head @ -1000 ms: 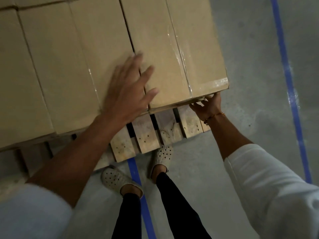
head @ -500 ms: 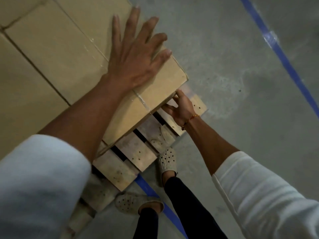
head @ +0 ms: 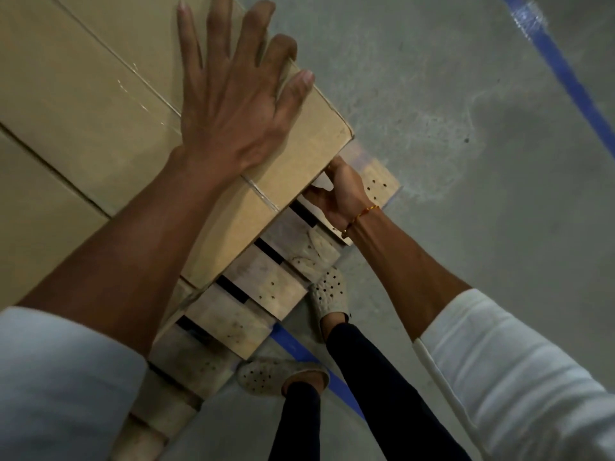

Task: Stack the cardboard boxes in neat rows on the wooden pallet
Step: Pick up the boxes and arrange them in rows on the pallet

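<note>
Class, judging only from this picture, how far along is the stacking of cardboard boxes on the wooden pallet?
Done: several cardboard boxes already lie side by side on the wooden pallet. In hand: the left hand presses flat on the end box, while the right hand grips under its corner. Left: seating that box; bare slats show at the pallet's near edge. Whether more boxes remain cannot be seen.

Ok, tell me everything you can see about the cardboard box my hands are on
The cardboard box is plain tan, with clear tape along its top seam. It lies flat at the corner of the wooden pallet, flush against a neighbouring box. The left hand presses flat on its top with fingers spread; the right hand grips its lower near edge, by the corner.
</note>
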`<action>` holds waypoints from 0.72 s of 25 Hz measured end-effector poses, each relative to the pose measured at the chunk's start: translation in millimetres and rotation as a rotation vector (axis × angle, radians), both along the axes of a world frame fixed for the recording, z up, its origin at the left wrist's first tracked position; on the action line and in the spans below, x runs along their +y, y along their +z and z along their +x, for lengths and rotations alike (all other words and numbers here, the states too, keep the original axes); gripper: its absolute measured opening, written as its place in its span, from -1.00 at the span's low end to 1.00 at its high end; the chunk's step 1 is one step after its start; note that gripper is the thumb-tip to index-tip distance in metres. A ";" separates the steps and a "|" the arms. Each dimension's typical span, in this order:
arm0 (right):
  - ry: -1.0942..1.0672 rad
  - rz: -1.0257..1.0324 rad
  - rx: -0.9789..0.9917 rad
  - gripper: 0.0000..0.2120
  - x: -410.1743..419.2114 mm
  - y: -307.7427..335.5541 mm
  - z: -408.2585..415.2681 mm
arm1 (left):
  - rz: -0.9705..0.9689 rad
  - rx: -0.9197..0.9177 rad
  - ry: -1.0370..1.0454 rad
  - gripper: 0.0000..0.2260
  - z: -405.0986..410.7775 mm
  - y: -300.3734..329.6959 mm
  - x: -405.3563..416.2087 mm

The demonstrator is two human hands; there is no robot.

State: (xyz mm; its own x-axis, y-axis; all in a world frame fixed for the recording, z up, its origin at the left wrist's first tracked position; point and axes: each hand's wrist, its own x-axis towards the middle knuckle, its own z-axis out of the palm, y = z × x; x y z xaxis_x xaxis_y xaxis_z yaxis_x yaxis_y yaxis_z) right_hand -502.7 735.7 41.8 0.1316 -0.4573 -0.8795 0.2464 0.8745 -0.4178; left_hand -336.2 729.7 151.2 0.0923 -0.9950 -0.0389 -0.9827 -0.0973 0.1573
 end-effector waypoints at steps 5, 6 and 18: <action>-0.019 0.019 -0.073 -0.63 -0.4 -7.7 -6.8 | 0.001 -0.033 0.001 -0.53 -7.0 -0.2 1.3; -0.011 0.026 -0.084 -0.60 -2.2 -3.5 -6.0 | -0.004 -0.026 0.004 -0.52 -5.5 0.8 -0.2; 0.890 -1.324 0.815 -0.73 -5.8 146.8 10.8 | 0.160 -0.011 0.611 -0.45 72.9 26.9 256.9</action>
